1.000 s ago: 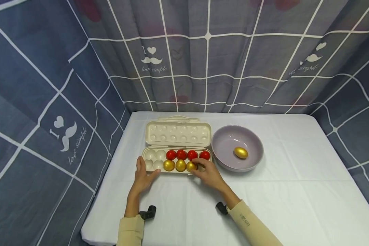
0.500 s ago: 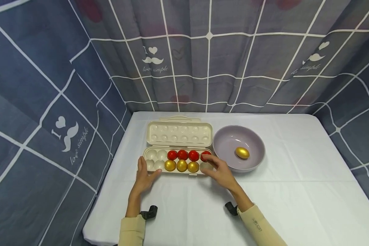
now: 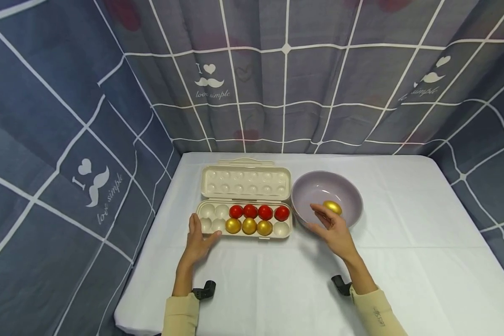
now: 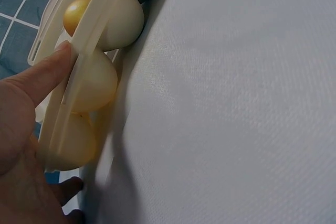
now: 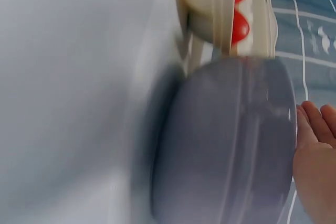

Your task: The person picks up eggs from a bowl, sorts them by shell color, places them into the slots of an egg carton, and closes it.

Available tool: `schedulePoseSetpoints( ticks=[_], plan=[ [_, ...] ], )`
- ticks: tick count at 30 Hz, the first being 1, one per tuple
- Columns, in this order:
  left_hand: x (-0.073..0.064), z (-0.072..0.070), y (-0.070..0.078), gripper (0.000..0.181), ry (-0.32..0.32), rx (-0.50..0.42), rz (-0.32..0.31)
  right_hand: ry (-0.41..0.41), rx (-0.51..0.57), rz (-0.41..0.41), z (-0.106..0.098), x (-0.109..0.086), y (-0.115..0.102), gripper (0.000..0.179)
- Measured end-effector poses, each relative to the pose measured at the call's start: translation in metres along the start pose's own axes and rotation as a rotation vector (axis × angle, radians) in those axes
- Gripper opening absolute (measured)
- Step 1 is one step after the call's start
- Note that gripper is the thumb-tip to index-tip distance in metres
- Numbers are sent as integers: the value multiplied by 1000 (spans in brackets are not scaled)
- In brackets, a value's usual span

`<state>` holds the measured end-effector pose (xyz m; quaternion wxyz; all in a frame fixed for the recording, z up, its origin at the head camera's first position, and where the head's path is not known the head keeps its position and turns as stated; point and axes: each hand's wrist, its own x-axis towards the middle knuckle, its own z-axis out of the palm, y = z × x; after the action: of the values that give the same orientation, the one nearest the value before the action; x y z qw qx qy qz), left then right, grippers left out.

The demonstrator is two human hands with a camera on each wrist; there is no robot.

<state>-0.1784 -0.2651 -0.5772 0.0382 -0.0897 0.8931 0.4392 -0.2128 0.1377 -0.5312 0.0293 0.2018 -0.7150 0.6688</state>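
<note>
A cream egg carton (image 3: 286,231) lies with its lid (image 3: 245,182) raised at the back. Red eggs (image 3: 250,211) and golden eggs (image 3: 249,226) fill part of its cups. At the carton's left front corner, my left hand (image 3: 197,242) rests with thumb and fingers spread. The thumb touches the front rim in the left wrist view. My right hand (image 3: 336,233) holds nothing and hovers over the front of a mauve bowl (image 3: 306,196), fingers parted. Inside the bowl, one golden egg (image 3: 332,206) shows just beyond the fingers.
Both containers stand close together on a white cloth-covered table (image 3: 424,224). A dark checked curtain (image 3: 260,93) rises behind the table and along its sides. Dark wrist mounts (image 3: 204,290) sit at both sleeve cuffs.
My right hand lets go of a golden egg seated in the carton's front row, then moves right to the bowl. The left hand stays at the carton's corner.
</note>
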Motion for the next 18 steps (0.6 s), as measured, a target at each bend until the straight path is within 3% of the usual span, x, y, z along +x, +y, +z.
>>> schedulePoseSetpoints(
  ticks=[7,13,18],
  plan=[
    [0,0,-2,109,3,-9,-2,63,-17,2,-28,-11,6,53],
    [1,-1,-2,110,1,-22,-1,85,-76,35,-38,-10,3,53],
    [1,-1,-1,109,-1,-23,4,80,-163,126,-43,-2,-1,57]
  ],
)
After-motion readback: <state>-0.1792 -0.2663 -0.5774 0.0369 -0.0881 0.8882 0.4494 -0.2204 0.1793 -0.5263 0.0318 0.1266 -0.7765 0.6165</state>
